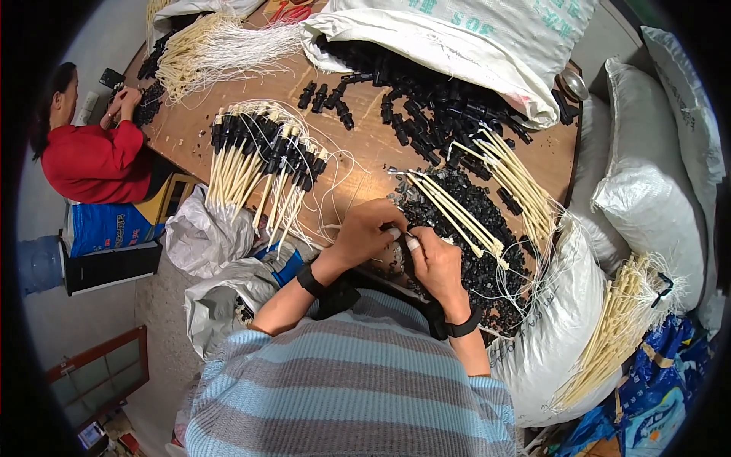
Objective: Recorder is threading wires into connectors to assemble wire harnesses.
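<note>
At the table's front edge my left hand and my right hand are close together, thumbs and fingers pinched. Something small and dark seems to sit between the fingertips, mostly hidden by them. Just beyond and beside my right hand spreads a heap of small black plastic pieces. Several cream-coloured rods with thin white strings lie across that heap. To the left of my left hand, a fanned row of cream rods with black fittings rests on the table, their white strings looping over the wood.
Larger black tubular fittings spill from a white woven sack at the back. More cream rods lie far left. Full white sacks stand on the right. Across the table's left end sits a person in red.
</note>
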Available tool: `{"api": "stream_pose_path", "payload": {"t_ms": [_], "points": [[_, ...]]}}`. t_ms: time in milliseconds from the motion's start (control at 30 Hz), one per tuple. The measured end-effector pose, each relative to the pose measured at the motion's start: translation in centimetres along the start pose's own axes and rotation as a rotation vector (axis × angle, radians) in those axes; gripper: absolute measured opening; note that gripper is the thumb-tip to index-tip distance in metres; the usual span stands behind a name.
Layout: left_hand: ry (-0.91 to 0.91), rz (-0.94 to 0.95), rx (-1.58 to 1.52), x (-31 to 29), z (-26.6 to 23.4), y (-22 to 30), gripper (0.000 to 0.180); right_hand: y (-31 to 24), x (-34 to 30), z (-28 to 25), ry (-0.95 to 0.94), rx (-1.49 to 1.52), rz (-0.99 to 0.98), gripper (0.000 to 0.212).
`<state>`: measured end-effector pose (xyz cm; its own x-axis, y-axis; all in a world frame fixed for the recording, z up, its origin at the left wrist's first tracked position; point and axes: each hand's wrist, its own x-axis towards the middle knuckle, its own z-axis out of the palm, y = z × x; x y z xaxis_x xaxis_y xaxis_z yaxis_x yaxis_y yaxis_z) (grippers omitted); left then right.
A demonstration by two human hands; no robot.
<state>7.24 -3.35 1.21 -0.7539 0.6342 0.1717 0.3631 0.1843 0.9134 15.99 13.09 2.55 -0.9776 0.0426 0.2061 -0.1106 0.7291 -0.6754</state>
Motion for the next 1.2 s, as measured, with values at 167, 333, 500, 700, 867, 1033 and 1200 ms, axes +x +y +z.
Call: {"api": "stream_pose_path", "payload": {"t_ms": [167,333,500,700,867,1033,1200], "points": [[0.074,-0.054,-0.177,-0.4,0.2,-0.3,0.019,0.6,-0.6,0.6,0.006,0.152,0.017,0.009],[0.031,-0.081,-0.185,-0.6,-0.2,-0.5,0.018,0.5,-0.6,1.1,0.032,0.207,0.019,0.013],[-0.004,0.208,0.014,0.0,-0.2,-1.1,0.02,1.0,-1.1,1.4,-0.082,0.273,0.04,0.014],[0.169,0.015,0.232,3.2,-0.8,-3.7,0.03,1.1,-1.4,0.6,0.016,0.372,0.386,0.015],[0.072,0.037,0.339,3.9,-1.0,-6.0,0.025,1.4,-1.3,0.3,0.066,0.397,0.478,0.015],[0.122,-0.245,-0.144,2.6,0.3,-2.1,0.029,2.3,-1.0,1.2,0.102,0.422,0.538,0.012],[-0.058,0.158,-0.015,1.5,3.1,1.4,0.027,3.8,-0.7,3.1,0.151,0.55,0.354,0.019]]}}
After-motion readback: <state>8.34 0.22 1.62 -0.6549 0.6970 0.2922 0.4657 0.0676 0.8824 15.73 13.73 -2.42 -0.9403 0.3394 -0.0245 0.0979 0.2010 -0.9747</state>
